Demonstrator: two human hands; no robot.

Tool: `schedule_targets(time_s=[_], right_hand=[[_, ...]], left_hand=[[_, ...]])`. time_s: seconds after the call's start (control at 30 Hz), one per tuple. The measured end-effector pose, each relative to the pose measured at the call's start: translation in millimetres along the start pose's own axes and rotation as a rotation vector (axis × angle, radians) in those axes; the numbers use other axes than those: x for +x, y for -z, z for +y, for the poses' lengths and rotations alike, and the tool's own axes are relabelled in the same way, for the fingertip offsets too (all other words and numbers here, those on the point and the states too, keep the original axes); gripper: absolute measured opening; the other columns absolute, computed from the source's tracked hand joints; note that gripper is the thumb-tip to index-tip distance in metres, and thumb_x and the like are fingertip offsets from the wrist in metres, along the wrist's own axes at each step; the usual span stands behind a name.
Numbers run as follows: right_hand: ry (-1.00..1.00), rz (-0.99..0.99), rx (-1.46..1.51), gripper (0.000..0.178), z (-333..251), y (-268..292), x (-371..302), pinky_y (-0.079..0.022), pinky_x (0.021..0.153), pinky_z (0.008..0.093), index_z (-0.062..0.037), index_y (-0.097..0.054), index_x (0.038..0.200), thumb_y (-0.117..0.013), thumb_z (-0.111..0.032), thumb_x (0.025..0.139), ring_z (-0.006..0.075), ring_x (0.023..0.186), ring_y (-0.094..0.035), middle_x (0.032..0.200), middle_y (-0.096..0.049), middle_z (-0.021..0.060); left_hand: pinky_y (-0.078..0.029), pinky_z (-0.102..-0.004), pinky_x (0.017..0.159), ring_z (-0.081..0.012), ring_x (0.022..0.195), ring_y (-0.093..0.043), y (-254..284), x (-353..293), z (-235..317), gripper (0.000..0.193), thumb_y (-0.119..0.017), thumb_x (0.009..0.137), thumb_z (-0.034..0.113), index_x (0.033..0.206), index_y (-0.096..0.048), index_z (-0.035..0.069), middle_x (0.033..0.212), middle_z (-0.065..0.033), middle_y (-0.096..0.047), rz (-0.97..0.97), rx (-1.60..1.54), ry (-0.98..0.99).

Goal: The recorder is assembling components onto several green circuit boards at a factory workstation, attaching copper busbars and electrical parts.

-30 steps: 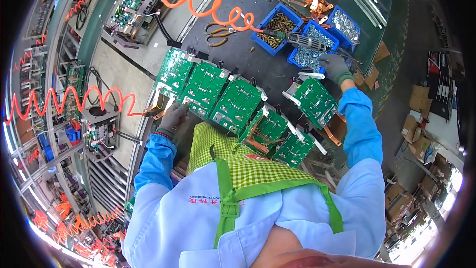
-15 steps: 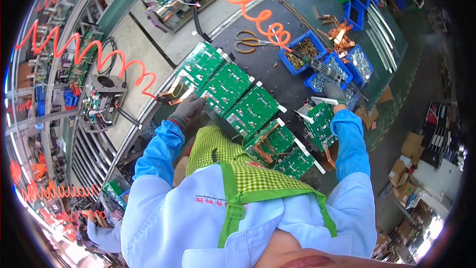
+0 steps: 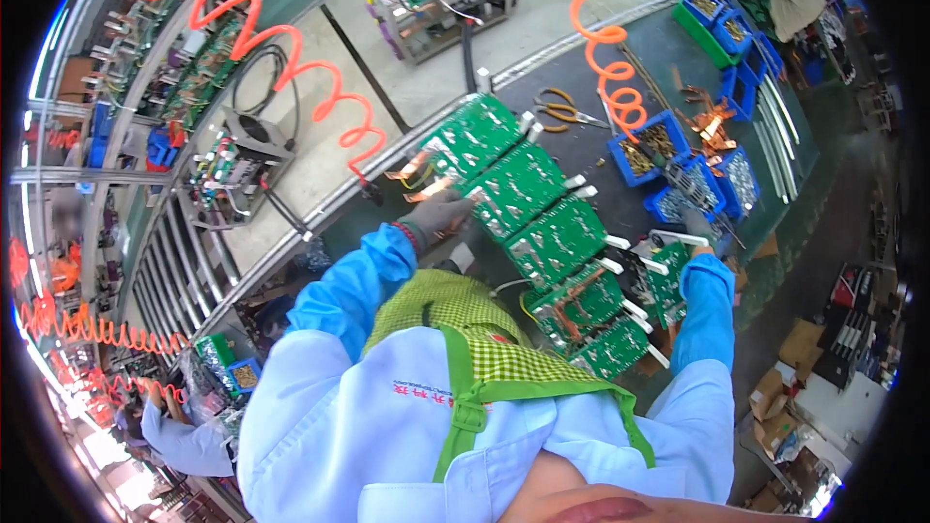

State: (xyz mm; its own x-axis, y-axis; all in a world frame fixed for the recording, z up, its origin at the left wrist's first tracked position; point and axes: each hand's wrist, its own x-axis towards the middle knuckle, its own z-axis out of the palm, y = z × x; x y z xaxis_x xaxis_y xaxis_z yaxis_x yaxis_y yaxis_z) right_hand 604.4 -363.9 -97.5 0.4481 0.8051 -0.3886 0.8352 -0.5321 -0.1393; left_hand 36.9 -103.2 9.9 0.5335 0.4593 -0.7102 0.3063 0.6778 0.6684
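Note:
Several green circuit boards (image 3: 523,189) lie in a slanting row across the dark bench in front of me. My left hand (image 3: 438,217), in a grey glove, has its fingers closed at the near edge of the upper boards, beside copper strips (image 3: 431,189). My right hand (image 3: 696,224), also gloved, is at the near edge of a blue bin of screws (image 3: 668,204); its fingers are largely hidden. A power screwdriver (image 3: 690,184) lies over the bins just beyond that hand. Below my right wrist is a separate green board (image 3: 668,283) with white strips.
Orange-handled pliers (image 3: 562,112) lie beyond the boards. Coiled orange hoses (image 3: 605,34) hang above the bench. More blue bins (image 3: 741,184), copper pieces (image 3: 715,128) and metal bars (image 3: 778,136) are at the right. Metal-framed units (image 3: 441,5) stand at the far side. Other people are at the edges.
The whole view has shifted, so the bench appears farther right and lower. Both hands stay near the same things, the left at the boards and the right by the screw bin.

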Motion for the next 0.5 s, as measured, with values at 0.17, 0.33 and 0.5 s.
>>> schedule_targets(time_s=[0.17,0.33,0.5], right_hand=[[-0.010,-0.112,-0.068,0.036,-15,6,9,-0.043,0.090,0.0432,-0.0060,-0.059,0.113,-0.043,-0.024,0.087,0.0359,0.105,-0.055,0.115,-0.058,0.0207],[-0.100,0.113,0.039,0.033,-35,37,-15,-0.047,0.080,0.0459,-0.0083,-0.062,0.105,-0.064,-0.023,0.075,0.0375,0.095,-0.059,0.100,-0.063,0.0188],[-0.176,0.033,-0.055,0.030,-39,48,-34,-0.047,0.079,0.0460,-0.0088,-0.062,0.103,-0.062,-0.025,0.078,0.0378,0.094,-0.059,0.097,-0.064,0.0178]], left_hand=[[-0.044,-0.0234,0.052,-0.0100,0.061,-0.052,-10,-16,13,0.022,-0.065,0.085,0.023,0.092,-0.055,0.004,0.072,-0.0022,-0.054,0.031,-0.093,0.089],[-0.043,-0.0207,0.050,-0.0080,0.057,-0.051,-9,-22,20,0.026,-0.065,0.086,0.027,0.087,-0.053,0.004,0.070,-0.0013,-0.053,0.022,-0.035,0.052],[-0.042,-0.0225,0.049,-0.0093,0.055,-0.049,-8,-18,18,0.025,-0.063,0.087,0.025,0.082,-0.054,0.003,0.069,-0.0024,-0.053,0.031,-0.035,0.103]])
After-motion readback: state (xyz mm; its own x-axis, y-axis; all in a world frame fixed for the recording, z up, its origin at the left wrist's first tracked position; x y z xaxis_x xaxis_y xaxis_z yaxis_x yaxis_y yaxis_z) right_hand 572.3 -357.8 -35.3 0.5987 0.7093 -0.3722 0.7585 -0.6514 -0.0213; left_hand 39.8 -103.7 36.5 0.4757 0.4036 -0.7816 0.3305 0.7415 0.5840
